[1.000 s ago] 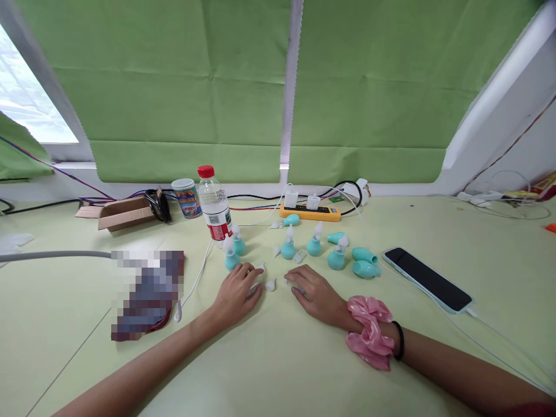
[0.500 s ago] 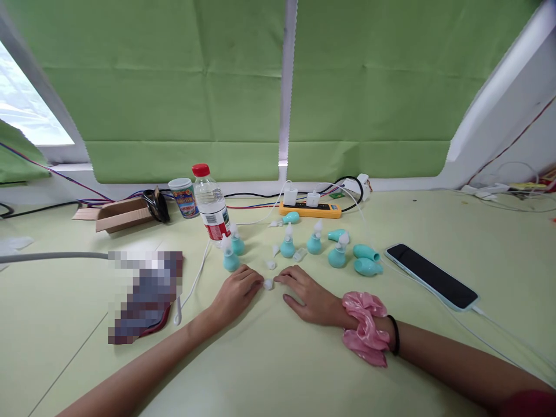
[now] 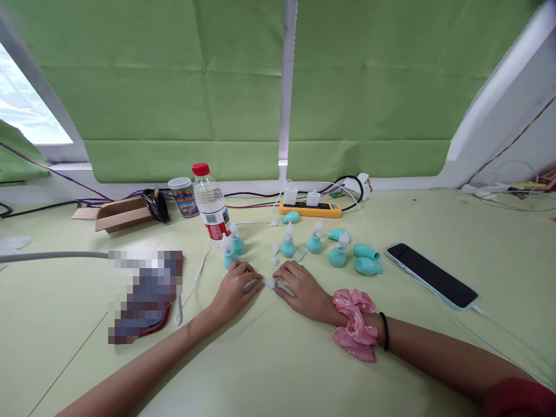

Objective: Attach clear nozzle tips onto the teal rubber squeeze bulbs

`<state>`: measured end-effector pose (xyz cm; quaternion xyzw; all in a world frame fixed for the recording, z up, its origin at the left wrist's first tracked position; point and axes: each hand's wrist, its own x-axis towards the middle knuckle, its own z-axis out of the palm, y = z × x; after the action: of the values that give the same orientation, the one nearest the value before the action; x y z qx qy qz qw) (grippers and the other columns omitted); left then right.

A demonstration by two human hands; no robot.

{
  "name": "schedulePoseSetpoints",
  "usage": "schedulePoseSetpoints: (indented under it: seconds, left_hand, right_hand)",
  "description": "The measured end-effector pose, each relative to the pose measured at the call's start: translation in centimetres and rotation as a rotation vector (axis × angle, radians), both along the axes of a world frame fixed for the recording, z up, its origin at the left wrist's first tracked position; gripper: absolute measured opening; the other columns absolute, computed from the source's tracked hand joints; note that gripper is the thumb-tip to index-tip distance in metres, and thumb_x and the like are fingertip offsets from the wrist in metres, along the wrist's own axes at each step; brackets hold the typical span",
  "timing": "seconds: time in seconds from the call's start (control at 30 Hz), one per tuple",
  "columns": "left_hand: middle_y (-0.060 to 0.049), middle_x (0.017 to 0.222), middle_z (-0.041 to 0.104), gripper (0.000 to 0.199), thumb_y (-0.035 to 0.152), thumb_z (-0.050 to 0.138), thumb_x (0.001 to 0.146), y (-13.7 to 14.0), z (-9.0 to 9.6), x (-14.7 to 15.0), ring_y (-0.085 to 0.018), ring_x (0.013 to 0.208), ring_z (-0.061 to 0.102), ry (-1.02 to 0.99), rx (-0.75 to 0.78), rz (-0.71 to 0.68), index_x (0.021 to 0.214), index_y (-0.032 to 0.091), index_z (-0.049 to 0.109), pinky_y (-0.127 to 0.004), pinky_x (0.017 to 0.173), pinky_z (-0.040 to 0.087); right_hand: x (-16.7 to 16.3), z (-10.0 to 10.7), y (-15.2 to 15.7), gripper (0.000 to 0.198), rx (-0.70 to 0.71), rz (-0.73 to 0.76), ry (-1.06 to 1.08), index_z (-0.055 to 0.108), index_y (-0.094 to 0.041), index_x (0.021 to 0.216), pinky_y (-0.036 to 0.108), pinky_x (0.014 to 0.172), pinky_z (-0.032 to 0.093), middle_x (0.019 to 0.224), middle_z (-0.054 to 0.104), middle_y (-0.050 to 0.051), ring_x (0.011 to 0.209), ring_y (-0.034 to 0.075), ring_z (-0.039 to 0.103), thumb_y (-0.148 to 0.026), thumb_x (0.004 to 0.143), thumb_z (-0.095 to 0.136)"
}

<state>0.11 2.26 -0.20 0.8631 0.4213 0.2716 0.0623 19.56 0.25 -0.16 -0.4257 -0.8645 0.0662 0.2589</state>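
My left hand (image 3: pixel 237 291) is closed with a clear plastic piece (image 3: pixel 251 285) between thumb and fingers, mostly covered by them. Opposite it, my right hand (image 3: pixel 304 291) grips a clear plastic nozzle (image 3: pixel 284 285) whose small whitish tip (image 3: pixel 271 283) points toward the left hand. A narrow gap separates the two hands, both low over the table. Just beyond lie small clear tips (image 3: pixel 273 260) and a clear cap (image 3: pixel 299 253). Teal squeeze bulbs with clear nozzles, like nasal aspirators, stand behind: one (image 3: pixel 229 259) by my left fingers, another (image 3: pixel 287 248) farther back.
Bare teal bulbs (image 3: pixel 368 266) lie at right, near a charging phone (image 3: pixel 432 277). Behind are a red-capped water bottle (image 3: pixel 211 202), a paper cup (image 3: pixel 184 198), a cardboard box (image 3: pixel 124 215) and a yellow power strip (image 3: pixel 310 209). A blurred-out object (image 3: pixel 145 298) lies at left.
My right hand has shifted slightly left and closed on a clear nozzle. A clear piece now shows in my left hand. A loose tip beyond the hands sits slightly farther back.
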Motion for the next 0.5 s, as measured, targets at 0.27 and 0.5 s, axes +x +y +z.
schedulePoseSetpoints:
  seconds: [0.27, 0.5]
  left_hand:
    - [-0.005, 0.072, 0.058, 0.018, 0.016, 0.044, 0.077, -0.36, 0.19, -0.06, -0.017, 0.076, 0.048, -0.053, 0.035, -0.085, 0.082, 0.016, 0.062, -0.026, 0.063, 0.044]
    - [-0.004, 0.073, 0.059, 0.014, 0.013, 0.045, 0.076, -0.83, 0.66, -0.06, -0.015, 0.074, 0.048, -0.18, 0.1, -0.166, 0.078, 0.016, 0.059, -0.025, 0.064, 0.043]
  right_hand:
    - [0.14, -0.81, 0.28, 0.01, 0.005, -0.075, 0.051, 0.053, -0.016, 0.077, 0.028, 0.069, 0.04, 0.077, 0.052, 0.004, 0.074, 0.016, 0.048, -0.012, 0.069, 0.049]
    - [0.17, -0.38, 0.23, 0.008, 0.015, 0.039, 0.049, 0.053, -0.016, 0.079, 0.027, 0.069, 0.04, 0.077, 0.054, 0.004, 0.075, 0.015, 0.048, -0.013, 0.076, 0.046]
